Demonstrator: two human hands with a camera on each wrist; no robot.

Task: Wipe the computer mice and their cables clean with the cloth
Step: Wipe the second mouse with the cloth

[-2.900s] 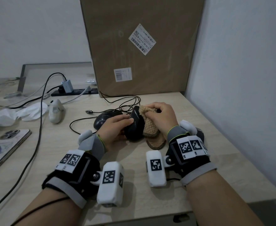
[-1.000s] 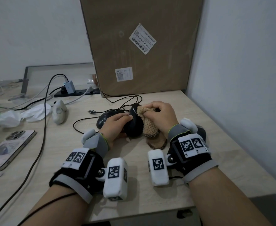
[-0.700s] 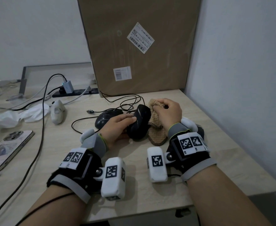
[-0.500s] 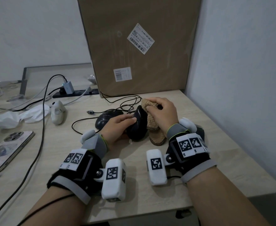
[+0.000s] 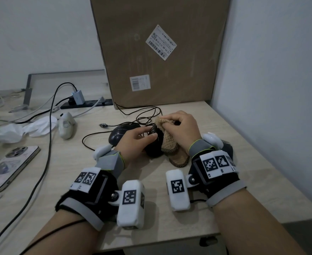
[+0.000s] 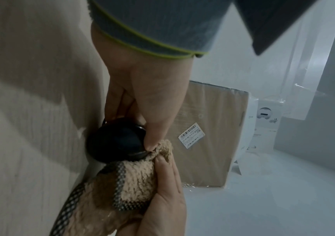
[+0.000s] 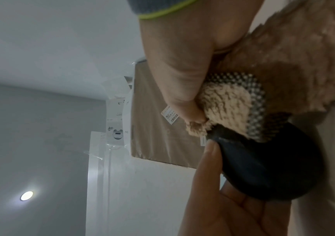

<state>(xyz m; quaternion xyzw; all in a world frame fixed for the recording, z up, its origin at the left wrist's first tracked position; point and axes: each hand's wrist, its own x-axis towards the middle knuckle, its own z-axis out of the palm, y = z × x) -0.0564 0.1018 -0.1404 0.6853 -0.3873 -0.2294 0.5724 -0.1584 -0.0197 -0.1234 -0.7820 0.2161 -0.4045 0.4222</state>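
Note:
My left hand (image 5: 135, 139) grips a black mouse (image 5: 154, 146) tipped on its side on the desk, thumb and fingers round its body (image 6: 116, 141). Against the mouse's right flank my right hand (image 5: 182, 129) presses a bunched tan fleece cloth (image 5: 167, 139) with a checked trim; the right wrist view shows the cloth (image 7: 229, 103) lying on the mouse (image 7: 267, 161). A second black mouse (image 5: 121, 133) lies flat just left of my left hand. Thin black cables (image 5: 144, 115) loop behind both mice, ending in a USB plug (image 5: 103, 125).
A tall cardboard box (image 5: 157, 52) stands against the wall behind the mice. To the left lie a white controller-like device (image 5: 66, 126), crumpled tissue (image 5: 20, 130), a phone (image 5: 8, 168) and thick charger cables (image 5: 49, 129) from a power strip (image 5: 85, 104). A wall (image 5: 273, 89) bounds the desk's right side.
My right hand has rubbed the cloth back and forth along the mouse's side, out toward the far end and back. The left hand has kept its grip on the tipped mouse.

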